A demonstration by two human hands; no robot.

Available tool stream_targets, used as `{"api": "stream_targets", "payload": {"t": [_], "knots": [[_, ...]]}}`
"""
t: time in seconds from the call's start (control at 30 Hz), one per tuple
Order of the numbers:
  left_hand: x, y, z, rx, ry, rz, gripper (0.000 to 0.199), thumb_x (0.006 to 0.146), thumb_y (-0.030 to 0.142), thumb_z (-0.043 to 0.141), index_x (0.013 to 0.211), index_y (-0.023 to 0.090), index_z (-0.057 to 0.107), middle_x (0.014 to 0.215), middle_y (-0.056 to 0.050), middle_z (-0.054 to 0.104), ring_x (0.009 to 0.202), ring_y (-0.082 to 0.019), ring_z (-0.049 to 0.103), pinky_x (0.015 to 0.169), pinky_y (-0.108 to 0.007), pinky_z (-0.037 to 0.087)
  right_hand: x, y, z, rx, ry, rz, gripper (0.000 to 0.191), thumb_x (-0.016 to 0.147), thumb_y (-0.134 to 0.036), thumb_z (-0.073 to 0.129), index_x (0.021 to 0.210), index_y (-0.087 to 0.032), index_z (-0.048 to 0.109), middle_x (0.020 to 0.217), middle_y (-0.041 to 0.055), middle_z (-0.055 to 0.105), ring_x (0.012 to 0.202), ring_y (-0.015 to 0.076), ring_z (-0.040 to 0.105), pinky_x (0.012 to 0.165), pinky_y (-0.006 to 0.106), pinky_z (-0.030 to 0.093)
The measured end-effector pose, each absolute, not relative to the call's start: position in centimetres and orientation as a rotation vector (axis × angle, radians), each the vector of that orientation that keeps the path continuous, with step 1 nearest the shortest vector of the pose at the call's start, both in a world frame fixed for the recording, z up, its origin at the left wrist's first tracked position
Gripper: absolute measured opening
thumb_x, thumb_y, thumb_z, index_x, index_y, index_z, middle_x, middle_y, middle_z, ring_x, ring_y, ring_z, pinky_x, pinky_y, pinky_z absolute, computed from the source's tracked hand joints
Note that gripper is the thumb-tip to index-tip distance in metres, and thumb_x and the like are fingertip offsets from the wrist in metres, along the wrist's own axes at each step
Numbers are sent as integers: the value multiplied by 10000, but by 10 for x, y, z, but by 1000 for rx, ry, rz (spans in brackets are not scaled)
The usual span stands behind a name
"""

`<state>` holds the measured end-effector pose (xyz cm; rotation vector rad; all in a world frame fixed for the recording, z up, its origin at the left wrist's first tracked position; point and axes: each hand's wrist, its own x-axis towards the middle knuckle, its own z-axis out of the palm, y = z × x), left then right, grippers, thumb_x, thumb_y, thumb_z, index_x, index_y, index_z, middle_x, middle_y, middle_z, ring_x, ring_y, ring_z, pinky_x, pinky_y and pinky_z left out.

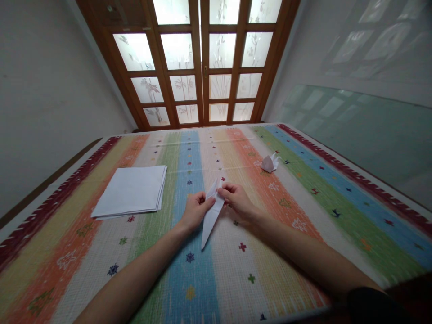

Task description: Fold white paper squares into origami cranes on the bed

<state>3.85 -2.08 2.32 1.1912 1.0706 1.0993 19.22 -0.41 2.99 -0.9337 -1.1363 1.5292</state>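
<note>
A white sheet of paper folded into a narrow, pointed shape [211, 220] is held between my two hands above the middle of the table. One long point of it reaches down toward me, and shorter points stick up at its far end. My left hand [195, 209] pinches its left edge, thumb on top. From the right, my right hand [236, 198] grips the upper part between thumb and fingers. The fingertips behind the paper are partly hidden.
On the left lies a stack of white paper [130, 190]. A folded paper crane [270, 163] sits at the back right. A striped, patterned cloth [151, 274] covers the table. Beyond its far edge stand wooden doors with glass panes [204, 90]; walls flank both sides.
</note>
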Motion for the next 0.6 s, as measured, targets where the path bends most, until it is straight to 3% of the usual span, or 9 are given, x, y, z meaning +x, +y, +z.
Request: {"api": "stream_targets", "payload": {"t": [0.17,0.27,0.6], "knots": [[43,-24,18,1090,988,966,434,710,556,666,856,181,504,610,18,608,436,-107,551,415,-203,405,193,-2,27,-921,-1110,1535,355,592,-444,776,566,-182,538,471,-67,480,412,58,419,410,199,321],[44,-25,16,1094,971,914,437,705,482,704,956,174,521,643,10,627,449,-110,574,430,-210,443,192,-3,24,-942,-1106,1501,355,602,-439,770,550,-189,524,462,-62,481,408,65,420,412,209,316],[42,-25,16,1157,985,868,294,735,365,670,892,127,600,569,16,601,408,-84,520,409,-193,399,195,0,25,-1000,-1053,1405,305,628,-428,750,570,-182,581,515,-33,540,450,85,448,457,237,344]]}}
